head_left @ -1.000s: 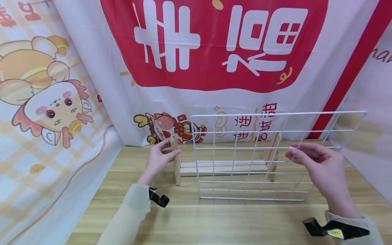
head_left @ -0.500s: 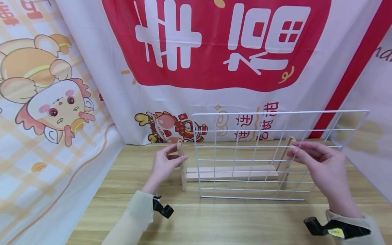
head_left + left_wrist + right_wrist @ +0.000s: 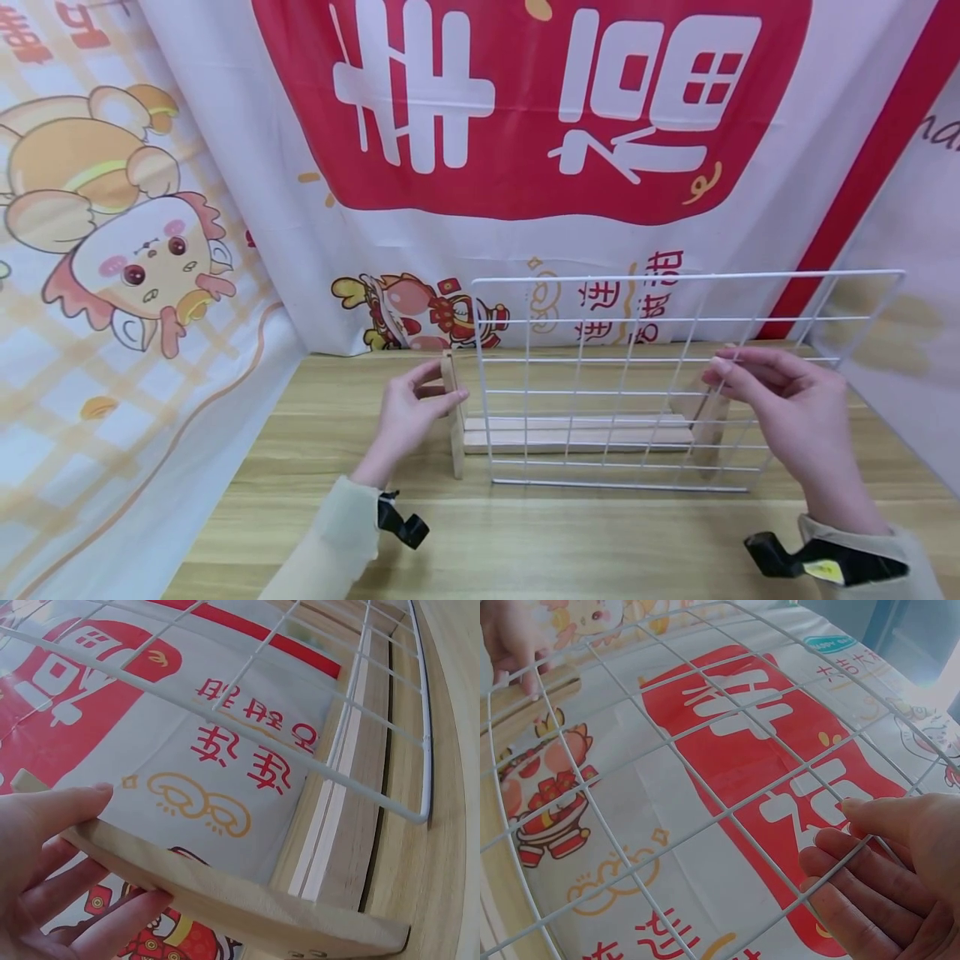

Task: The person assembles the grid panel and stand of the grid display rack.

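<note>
My left hand (image 3: 408,412) grips the upper part of the left end board (image 3: 456,433) of a low wooden stand. Thumb and fingers lie on opposite faces of that end board (image 3: 225,892) in the left wrist view. A pale crossbar (image 3: 585,440) joins it to the right end board (image 3: 711,433), which shows partly through wires. In front of the stand, a white wire grid panel (image 3: 690,276) is held up at a tilt, its lower edge close to the tabletop. My right hand (image 3: 795,408) pinches its wires near the right side; fingers (image 3: 855,862) pass behind the mesh.
The wood-grain tabletop (image 3: 585,550) runs back to a white cloth (image 3: 360,242) with red printing. A patterned cloth (image 3: 247,400) hangs at the left and another pale cloth (image 3: 915,333) at the right. Black wrist cameras (image 3: 405,521) sit on both sleeves.
My left hand has slid the wooden stand to the right and nearer to me, so more of it lies behind the grid. The right hand and the grid have hardly moved.
</note>
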### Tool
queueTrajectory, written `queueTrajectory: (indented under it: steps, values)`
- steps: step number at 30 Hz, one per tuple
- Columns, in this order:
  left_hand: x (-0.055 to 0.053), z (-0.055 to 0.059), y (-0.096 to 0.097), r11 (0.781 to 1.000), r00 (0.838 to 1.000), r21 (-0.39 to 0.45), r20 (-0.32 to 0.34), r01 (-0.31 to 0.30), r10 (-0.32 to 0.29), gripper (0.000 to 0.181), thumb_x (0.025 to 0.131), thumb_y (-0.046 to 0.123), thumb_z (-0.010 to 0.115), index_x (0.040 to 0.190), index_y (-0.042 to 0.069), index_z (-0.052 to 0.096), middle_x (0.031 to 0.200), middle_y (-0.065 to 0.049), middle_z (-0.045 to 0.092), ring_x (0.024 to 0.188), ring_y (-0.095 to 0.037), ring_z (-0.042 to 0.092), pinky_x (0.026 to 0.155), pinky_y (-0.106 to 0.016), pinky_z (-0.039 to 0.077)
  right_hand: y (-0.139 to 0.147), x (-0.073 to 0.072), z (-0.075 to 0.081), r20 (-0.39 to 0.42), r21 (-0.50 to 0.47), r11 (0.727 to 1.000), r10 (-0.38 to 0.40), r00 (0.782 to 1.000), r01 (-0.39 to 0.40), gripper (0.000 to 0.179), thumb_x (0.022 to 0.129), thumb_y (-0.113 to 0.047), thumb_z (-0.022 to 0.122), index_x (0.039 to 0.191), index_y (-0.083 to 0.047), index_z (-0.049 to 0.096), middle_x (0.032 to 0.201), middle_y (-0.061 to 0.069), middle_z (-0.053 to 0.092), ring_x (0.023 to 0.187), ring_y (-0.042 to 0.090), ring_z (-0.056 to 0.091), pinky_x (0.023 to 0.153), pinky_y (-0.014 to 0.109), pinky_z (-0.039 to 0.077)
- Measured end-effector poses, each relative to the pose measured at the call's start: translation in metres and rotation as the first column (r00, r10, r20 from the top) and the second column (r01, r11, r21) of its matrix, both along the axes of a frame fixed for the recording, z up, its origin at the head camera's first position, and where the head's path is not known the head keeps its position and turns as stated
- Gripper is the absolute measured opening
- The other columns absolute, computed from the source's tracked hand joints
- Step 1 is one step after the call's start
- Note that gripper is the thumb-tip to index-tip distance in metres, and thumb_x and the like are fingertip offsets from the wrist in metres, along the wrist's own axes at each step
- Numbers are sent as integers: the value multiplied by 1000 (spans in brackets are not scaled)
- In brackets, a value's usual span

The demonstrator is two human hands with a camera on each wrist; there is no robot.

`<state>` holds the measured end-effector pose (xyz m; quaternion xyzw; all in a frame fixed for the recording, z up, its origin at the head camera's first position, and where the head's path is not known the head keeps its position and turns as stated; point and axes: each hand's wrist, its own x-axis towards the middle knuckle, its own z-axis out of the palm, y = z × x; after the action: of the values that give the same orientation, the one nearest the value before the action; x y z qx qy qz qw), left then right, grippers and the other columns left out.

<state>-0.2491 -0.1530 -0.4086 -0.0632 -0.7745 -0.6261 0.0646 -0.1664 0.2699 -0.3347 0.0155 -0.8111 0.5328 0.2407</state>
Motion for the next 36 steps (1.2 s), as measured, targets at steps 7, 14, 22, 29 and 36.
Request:
queueTrajectory:
  steps: [7, 14, 22, 29, 36]
  values:
    - [5, -2, 0, 999, 1000, -30, -12, 16, -16, 59, 81, 19, 89, 135, 12, 66, 126, -6, 67, 108, -34, 66, 77, -34, 62, 0, 0, 0, -3, -3, 1000, 6, 1000, -6, 31, 96, -16, 74, 122, 1, 69, 98, -7, 77, 84, 7, 74, 74, 19, 57]
    - [6, -1, -2, 996, 999, -89, -34, 5, -8, 57, 80, 23, 90, 131, 14, 68, 123, -5, 69, 107, -29, 67, 86, -40, 59, 1, 1, 0, -2, -7, 1000, 9, 1000, -9, 31, 96, -16, 74, 121, 1, 69, 98, -6, 77, 84, 8, 74, 74, 19, 57]
    - [4, -1, -2, 1000, 995, -11, -101, -10, 9, 54, 78, 19, 92, 127, 15, 69, 118, -5, 70, 109, -25, 66, 88, -34, 59, 1, 0, 2, -20, 61, 998, 6, 1000, -4, 31, 96, -19, 73, 123, -2, 70, 100, -7, 76, 84, 5, 73, 76, 16, 55]
    - [-2, -4, 1, 1000, 982, -14, -187, -5, 2, 53, 76, 23, 93, 124, 15, 71, 115, -3, 72, 107, -23, 67, 81, -32, 61, 7, -5, 8, -59, 134, 990, 49, 997, -41, 28, 96, -14, 73, 121, -1, 72, 97, -9, 76, 82, 4, 73, 73, 16, 56]
    - [-9, -8, -4, 1000, 981, -14, -193, 17, -19, 50, 76, 23, 93, 121, 17, 71, 113, -2, 72, 104, -23, 68, 81, -33, 61, 8, -15, 16, 23, 177, 983, 38, 999, -42, 34, 95, -31, 74, 118, -6, 73, 96, 3, 77, 79, 8, 73, 69, 19, 59]
